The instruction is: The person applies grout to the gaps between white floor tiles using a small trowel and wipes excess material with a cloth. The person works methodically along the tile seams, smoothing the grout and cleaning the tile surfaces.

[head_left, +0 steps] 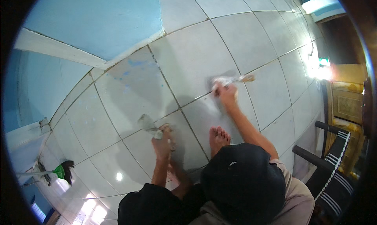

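My left hand (161, 143) is low over the tiled floor, its fingers wrapped round what looks like a scraper (147, 122) with a flat greyish blade pointing away from me. Farther forward and to the right, my right hand (227, 95) presses a crumpled white cloth (223, 81) against the tiles. The cloth is smeared by motion, and a brownish end (248, 78) sticks out to its right. My bare right foot (218, 139) stands between the two hands. Blue paint marks (135, 64) spot the tiles ahead on the left.
A light blue wall (98, 21) with a white base edge juts in at the upper left. At the far left lies a broom (64, 172) with a green head. A black chair (330, 166) with a white chain stands on the right, near a bright lamp (323, 70).
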Demonstrator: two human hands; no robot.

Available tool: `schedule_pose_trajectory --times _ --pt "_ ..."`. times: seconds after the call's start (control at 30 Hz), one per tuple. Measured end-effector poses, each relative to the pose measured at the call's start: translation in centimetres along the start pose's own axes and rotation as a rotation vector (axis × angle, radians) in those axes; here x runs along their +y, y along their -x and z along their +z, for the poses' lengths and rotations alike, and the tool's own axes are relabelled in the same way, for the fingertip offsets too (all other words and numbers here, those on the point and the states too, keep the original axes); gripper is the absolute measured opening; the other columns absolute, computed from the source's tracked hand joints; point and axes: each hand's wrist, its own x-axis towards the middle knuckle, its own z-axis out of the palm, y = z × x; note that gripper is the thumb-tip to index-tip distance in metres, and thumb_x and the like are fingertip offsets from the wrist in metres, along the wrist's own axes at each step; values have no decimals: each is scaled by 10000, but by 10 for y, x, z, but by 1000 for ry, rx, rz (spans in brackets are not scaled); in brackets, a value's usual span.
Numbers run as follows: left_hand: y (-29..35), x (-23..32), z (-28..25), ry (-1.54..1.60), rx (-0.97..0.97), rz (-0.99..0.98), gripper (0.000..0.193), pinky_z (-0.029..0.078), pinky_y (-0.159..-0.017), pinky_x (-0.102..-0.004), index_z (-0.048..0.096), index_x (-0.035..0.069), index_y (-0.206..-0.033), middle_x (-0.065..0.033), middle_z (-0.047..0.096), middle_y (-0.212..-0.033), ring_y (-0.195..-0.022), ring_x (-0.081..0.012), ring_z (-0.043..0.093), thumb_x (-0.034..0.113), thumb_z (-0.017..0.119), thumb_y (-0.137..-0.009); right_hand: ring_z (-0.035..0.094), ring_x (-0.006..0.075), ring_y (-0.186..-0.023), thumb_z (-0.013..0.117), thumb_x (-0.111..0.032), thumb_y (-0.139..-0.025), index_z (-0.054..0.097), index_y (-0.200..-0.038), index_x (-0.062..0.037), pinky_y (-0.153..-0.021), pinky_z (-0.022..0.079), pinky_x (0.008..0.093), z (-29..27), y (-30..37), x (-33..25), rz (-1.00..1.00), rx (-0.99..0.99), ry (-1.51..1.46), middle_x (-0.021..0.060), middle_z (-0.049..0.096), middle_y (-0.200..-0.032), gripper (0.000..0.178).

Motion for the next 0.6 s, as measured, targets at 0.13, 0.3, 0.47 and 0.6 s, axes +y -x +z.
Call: schedule_pose_trajectory --times 0.13,0.3,0.47,0.6 --pt "-17 -15 -27 23 166 110 258 455 -535 -275 697 -19 -1085 -51 667 -809 -589 -109 562 205 629 -977 668 150 -590 714 -189 -916 703 -932 33 -527 535 276 -69 -105 18 -82 221 -62 73 704 -723 223" --pt "-19 -16 -54 102 234 86 279 451 -534 -284 674 -33 -1109 -61 643 -804 -575 -124 548 203 609 -975 666 127 -608 729 -176 -919 709 -898 28 -522 537 270 -45 -121 -1 -90 244 28 75 708 -759 206" --pt "-28 -27 -56 54 200 145 292 454 -530 -288 669 -47 -1128 -77 644 -817 -564 -127 549 191 597 -975 614 94 -534 736 -160 -908 728 -894 11 -489 474 267 -29 -126 20 -306 180 266 29 680 -649 172" --pt "-26 -21 -54 44 210 145 301 464 -532 -291 669 -58 -1144 -84 649 -837 -559 -135 552 175 594 -969 609 92 -516 739 -176 -908 728 -882 9 -464 477 265 -21 -126 7 -250 187 252 31 676 -635 186"
